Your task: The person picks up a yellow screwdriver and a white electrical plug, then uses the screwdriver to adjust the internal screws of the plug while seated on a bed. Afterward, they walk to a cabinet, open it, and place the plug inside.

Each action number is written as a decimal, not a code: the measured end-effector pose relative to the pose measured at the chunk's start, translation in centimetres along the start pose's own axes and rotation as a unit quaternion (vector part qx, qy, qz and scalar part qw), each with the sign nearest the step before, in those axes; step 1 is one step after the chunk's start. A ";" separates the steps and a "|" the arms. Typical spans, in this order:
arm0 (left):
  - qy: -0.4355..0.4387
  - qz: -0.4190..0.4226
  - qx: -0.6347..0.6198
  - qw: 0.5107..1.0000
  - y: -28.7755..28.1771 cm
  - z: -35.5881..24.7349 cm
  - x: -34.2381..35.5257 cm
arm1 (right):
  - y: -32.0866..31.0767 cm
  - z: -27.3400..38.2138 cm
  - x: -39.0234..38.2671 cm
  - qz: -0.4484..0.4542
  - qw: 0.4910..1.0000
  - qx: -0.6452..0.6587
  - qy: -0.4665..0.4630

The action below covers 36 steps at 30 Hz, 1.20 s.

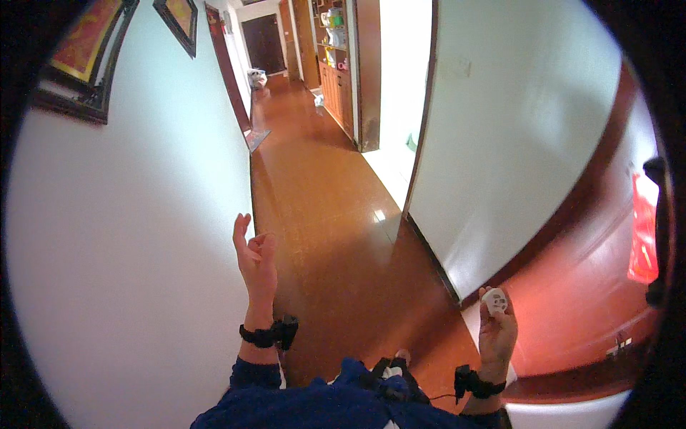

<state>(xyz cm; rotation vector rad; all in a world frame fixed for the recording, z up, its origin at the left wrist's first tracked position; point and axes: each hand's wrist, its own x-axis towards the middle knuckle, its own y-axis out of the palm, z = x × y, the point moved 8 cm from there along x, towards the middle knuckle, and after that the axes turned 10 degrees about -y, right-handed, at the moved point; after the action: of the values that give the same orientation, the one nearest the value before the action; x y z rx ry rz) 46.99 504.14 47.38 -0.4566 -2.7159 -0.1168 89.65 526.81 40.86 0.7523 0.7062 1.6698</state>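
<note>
My left hand (254,257) is raised near the left wall, with some fingers stretched up and others bent; I see nothing held in it. My right hand (498,332) grips a small white plastic piece (495,302) with dark slots, near the reddish door (572,300) on the right. A black strapped device is on each wrist.
A hallway floor (318,207) runs ahead to a dark door (263,45). Framed pictures (182,21) hang on the left wall. On the right are a bright doorway (404,71) and wooden shelving (334,93). A white bundle (257,77) lies at the far left.
</note>
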 end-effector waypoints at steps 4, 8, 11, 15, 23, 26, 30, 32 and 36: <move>-0.041 0.015 -0.010 0.999 5.6 5.4 5.7 | 2.1 -6.3 11.9 0.007 0.998 -0.036 0.045; -0.119 -0.039 0.046 0.991 7.5 9.2 10.1 | 6.8 -12.2 21.7 0.088 0.990 -0.041 0.103; -0.102 -0.081 0.124 0.984 8.7 11.2 13.6 | 10.6 -18.3 29.8 0.135 0.978 -0.045 0.154; -0.137 -0.136 0.127 0.973 8.0 15.6 18.7 | 15.6 -27.5 37.4 0.187 0.953 0.010 0.238; -0.245 -0.175 0.125 0.945 8.5 26.6 34.0 | 22.0 -42.7 49.2 0.155 0.955 -0.046 0.247; -0.191 -0.117 0.087 0.971 13.2 28.5 42.9 | 25.4 -47.5 54.8 0.154 0.956 -0.028 0.247; -0.166 -0.038 0.082 0.982 18.7 31.6 52.9 | 29.5 -53.8 61.0 0.150 0.962 -0.046 0.225; -0.170 -0.017 0.074 0.983 20.1 33.5 56.7 | 31.7 -57.2 63.9 0.158 0.960 -0.054 0.224; -0.173 -0.022 0.096 0.980 22.2 39.3 64.2 | 35.5 -65.5 70.7 0.192 0.946 -0.051 0.256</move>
<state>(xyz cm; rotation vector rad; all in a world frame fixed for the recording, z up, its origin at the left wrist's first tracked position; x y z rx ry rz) -15.80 549.89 36.14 -0.3887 -3.0376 0.2319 4.54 584.18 36.32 0.3896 0.8580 2.2828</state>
